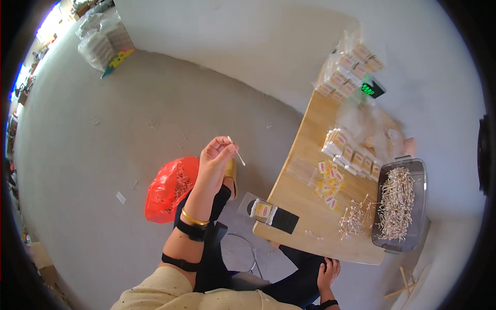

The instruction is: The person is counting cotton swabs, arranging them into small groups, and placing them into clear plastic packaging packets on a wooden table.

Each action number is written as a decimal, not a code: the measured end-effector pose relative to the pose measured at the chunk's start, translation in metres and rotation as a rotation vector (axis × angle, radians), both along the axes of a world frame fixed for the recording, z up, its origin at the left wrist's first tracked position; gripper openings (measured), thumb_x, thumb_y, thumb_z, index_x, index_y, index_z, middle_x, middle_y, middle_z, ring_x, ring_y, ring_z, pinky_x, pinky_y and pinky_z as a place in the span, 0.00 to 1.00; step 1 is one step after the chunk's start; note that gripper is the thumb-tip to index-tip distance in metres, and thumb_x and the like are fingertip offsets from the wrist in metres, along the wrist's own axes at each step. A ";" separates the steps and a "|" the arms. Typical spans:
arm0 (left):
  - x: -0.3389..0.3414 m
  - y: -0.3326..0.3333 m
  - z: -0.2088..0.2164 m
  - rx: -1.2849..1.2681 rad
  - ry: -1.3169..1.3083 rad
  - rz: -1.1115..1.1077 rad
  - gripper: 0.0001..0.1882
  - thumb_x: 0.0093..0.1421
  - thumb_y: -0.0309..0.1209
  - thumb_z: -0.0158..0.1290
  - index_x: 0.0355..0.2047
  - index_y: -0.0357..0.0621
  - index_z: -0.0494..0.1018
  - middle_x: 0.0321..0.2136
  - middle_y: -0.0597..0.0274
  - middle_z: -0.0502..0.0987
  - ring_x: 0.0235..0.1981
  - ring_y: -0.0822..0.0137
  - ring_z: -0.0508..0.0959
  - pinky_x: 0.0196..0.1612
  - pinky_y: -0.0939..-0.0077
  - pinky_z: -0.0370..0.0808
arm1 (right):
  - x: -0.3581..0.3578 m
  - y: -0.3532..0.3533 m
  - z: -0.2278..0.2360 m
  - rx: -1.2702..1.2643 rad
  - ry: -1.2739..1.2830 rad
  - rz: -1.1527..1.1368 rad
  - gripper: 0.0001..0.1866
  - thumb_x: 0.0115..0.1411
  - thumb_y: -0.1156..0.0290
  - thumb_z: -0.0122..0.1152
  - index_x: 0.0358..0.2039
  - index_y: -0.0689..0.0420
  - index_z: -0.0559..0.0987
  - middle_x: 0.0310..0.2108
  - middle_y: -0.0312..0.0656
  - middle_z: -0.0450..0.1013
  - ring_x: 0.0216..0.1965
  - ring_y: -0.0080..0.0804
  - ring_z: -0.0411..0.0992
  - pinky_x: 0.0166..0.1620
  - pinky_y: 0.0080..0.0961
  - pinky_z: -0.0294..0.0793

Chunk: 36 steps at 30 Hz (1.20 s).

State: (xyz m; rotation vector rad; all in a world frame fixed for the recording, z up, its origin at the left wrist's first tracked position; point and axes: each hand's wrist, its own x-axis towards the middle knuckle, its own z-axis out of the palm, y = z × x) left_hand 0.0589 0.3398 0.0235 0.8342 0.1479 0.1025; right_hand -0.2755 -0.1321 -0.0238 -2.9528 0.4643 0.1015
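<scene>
Raised over the floor left of the table, my left hand (216, 154) pinches a cotton swab (241, 156) between thumb and fingers. Below that hand lies a red plastic bag (159, 192) with many swabs or sticks inside. My right hand (326, 272) rests on my dark-trousered knee beside the table's near edge, fingers lying loosely and holding nothing I can see. At the table's near left corner, a clear bag packed with swabs and a yellow-and-white card (264, 211) sits on a black pad (285, 221).
On the wooden table (297, 181) are loose swabs (354, 218), yellow-and-white cards (329, 185) and a row of filled packs (353, 156). A grey bin (420, 206) of swabs stands at its right edge. Stacked packs (345, 77) and a green-lit display (373, 89) are at the far end.
</scene>
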 end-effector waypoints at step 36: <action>-0.206 -0.115 0.166 0.019 -0.172 -0.532 0.05 0.67 0.26 0.58 0.42 0.43 0.76 0.34 0.65 0.80 0.36 0.74 0.78 0.44 0.79 0.73 | 0.048 0.172 0.253 1.076 -0.482 0.420 0.10 0.54 0.74 0.71 0.30 0.59 0.76 0.45 0.47 0.72 0.51 0.42 0.71 0.55 0.31 0.67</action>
